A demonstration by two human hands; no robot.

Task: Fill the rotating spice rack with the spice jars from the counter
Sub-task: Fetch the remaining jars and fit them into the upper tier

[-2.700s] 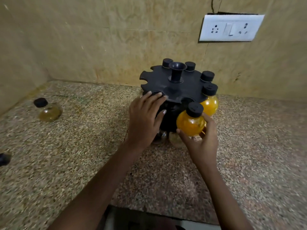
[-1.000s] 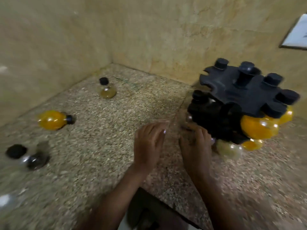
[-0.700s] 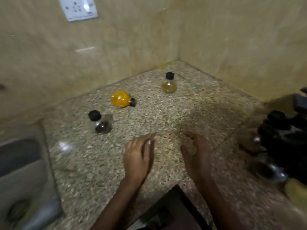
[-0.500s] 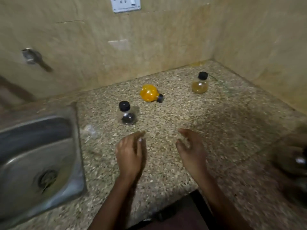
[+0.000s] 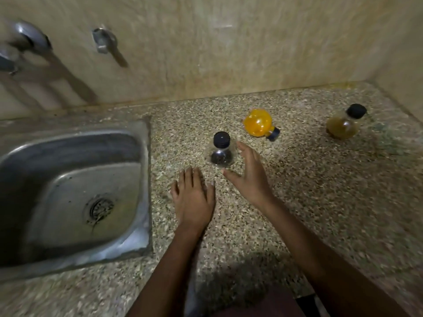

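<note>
Three round spice jars with black caps stand or lie on the speckled counter (image 5: 297, 202). A clear jar with dark seeds (image 5: 220, 154) stands upright nearest me. An orange jar (image 5: 258, 125) lies on its side behind it. A brownish-yellow jar (image 5: 343, 125) stands at the far right. My right hand (image 5: 248, 177) is open, thumb and fingers spread just right of the clear jar, close to it but not gripping it. My left hand (image 5: 193, 197) rests flat and open on the counter below the clear jar. The spice rack is out of view.
A steel sink (image 5: 68, 191) with a drain fills the left side, its rim beside my left hand. Taps (image 5: 105, 41) stick out of the tiled wall behind it. The counter ends in a wall corner at the far right.
The view has swung left from the rack to the sink end of the counter. Both hands left the rack empty, and my right hand has reached up to the clear jar.
</note>
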